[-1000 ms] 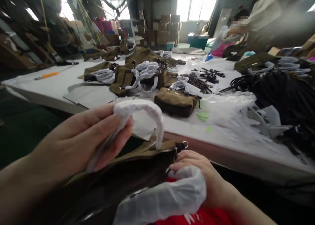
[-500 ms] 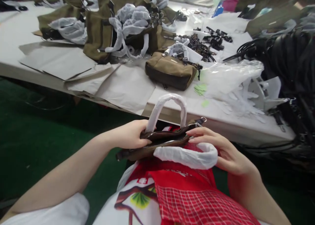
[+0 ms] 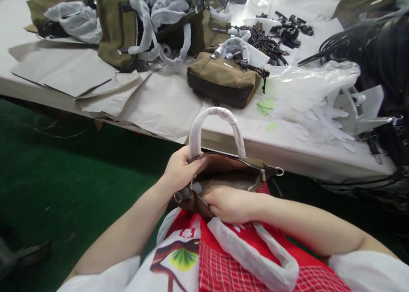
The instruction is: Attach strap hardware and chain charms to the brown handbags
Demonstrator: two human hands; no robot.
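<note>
A small brown handbag [image 3: 262,166] with an unzipped mouth is held in front of my body, just off the table edge. My left hand [image 3: 180,168] grips its left rim, thumb by the zip and fingers behind the far wall. My right hand [image 3: 233,203] reaches across from the right, into the mouth at the front; its fingertips are hidden in the bag. One white-wrapped handle [image 3: 217,112] stands up at the far side. The other wrapped handle [image 3: 246,249] hangs down over my red checked apron [image 3: 220,266]. Pale lining shows inside.
On the table [image 3: 153,109] ahead stands another small brown bag [image 3: 223,77]. Larger olive bags [image 3: 115,28] with wrapped handles are piled behind it. Dark straps [image 3: 290,28], a clear plastic sheet [image 3: 313,79], a white tape dispenser [image 3: 354,113] and black cords [image 3: 367,45] lie to the right.
My right hand has moved left from the bag's right end into its mouth. The mouth has opened wider, and the near handle has dropped over the apron. The view has tilted down.
</note>
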